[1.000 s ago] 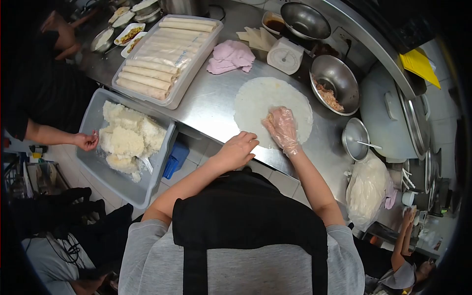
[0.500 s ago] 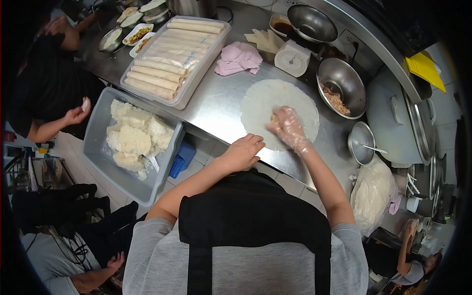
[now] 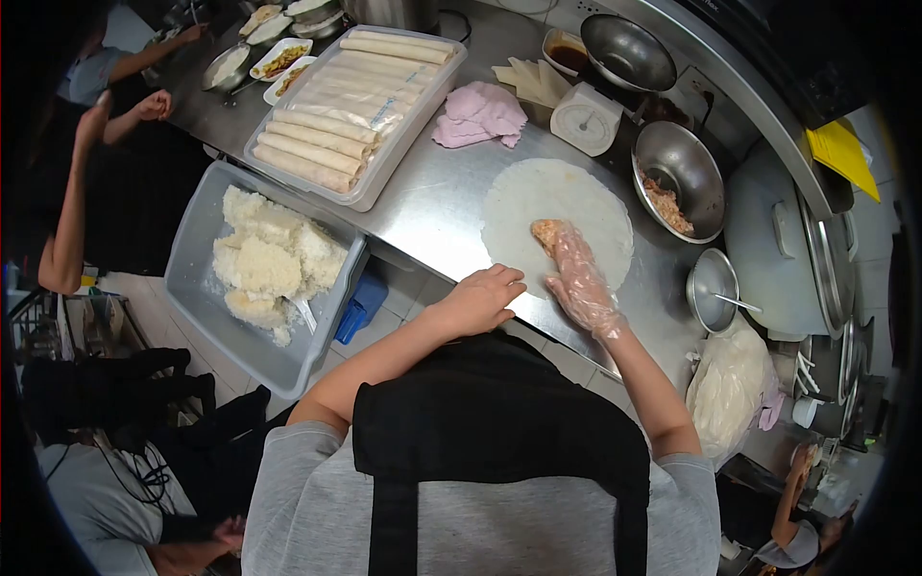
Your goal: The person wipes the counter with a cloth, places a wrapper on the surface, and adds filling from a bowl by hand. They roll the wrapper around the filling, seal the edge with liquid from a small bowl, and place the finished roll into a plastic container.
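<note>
A round, pale wrapper sheet [image 3: 509,206] lies flat on the steel table. My right hand [image 3: 584,283], in a clear plastic glove, is over its lower right part, its fingertips touching an orange-brown lump of filling [image 3: 547,233]. The fingers are extended, with the thumb apart. My bare left hand [image 3: 483,298] rests at the table's front edge, by the sheet's lower left rim, its fingers loosely spread and holding nothing. A steel bowl [image 3: 706,182] with more filling stands to the right of the sheet.
A plastic tray [image 3: 370,197] of long rolls, a pink cloth [image 3: 480,113] and a scale [image 3: 586,120] stand behind. A grey tub [image 3: 187,278] of white shredded food is at left. Smaller bowl [image 3: 712,288] at right. Other people are at left and lower right.
My right hand has pulled down and flattened out, uncovering the lump of filling. My left hand stays put. The view has shifted slightly, and a person at the left has raised their arms.
</note>
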The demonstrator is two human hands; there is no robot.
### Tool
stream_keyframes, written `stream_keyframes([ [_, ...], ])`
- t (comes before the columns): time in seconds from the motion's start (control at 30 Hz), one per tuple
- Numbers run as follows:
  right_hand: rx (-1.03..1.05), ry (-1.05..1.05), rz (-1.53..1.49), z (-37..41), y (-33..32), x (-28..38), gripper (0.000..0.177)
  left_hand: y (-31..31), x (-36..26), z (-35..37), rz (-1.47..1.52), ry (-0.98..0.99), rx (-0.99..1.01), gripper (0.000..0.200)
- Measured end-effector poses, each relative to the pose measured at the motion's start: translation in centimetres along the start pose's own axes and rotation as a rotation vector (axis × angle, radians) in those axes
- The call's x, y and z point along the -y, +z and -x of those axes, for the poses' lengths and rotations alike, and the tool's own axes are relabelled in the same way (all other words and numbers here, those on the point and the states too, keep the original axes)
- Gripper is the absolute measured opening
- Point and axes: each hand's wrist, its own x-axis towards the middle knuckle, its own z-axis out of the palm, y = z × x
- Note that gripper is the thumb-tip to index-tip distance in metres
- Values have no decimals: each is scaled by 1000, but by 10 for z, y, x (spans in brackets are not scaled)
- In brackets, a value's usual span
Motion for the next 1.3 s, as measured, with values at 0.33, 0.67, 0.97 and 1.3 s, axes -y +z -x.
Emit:
stream_keyframes([
  [0.33,29,48,-422,-34,-10,-3,52,-1,4,-3,-14,31,37,46],
  [0.67,-131,141,-308,-47,-12,7,60,-6,6,-2,-20,51,68,47],
  [0.97,-230,341,-118,-69,17,11,50,-8,8,-3,-20,50,114,48],
  [1.3,-211,278,-46,-92,13,33,46,-8,9,-6,-58,60,157,49],
])
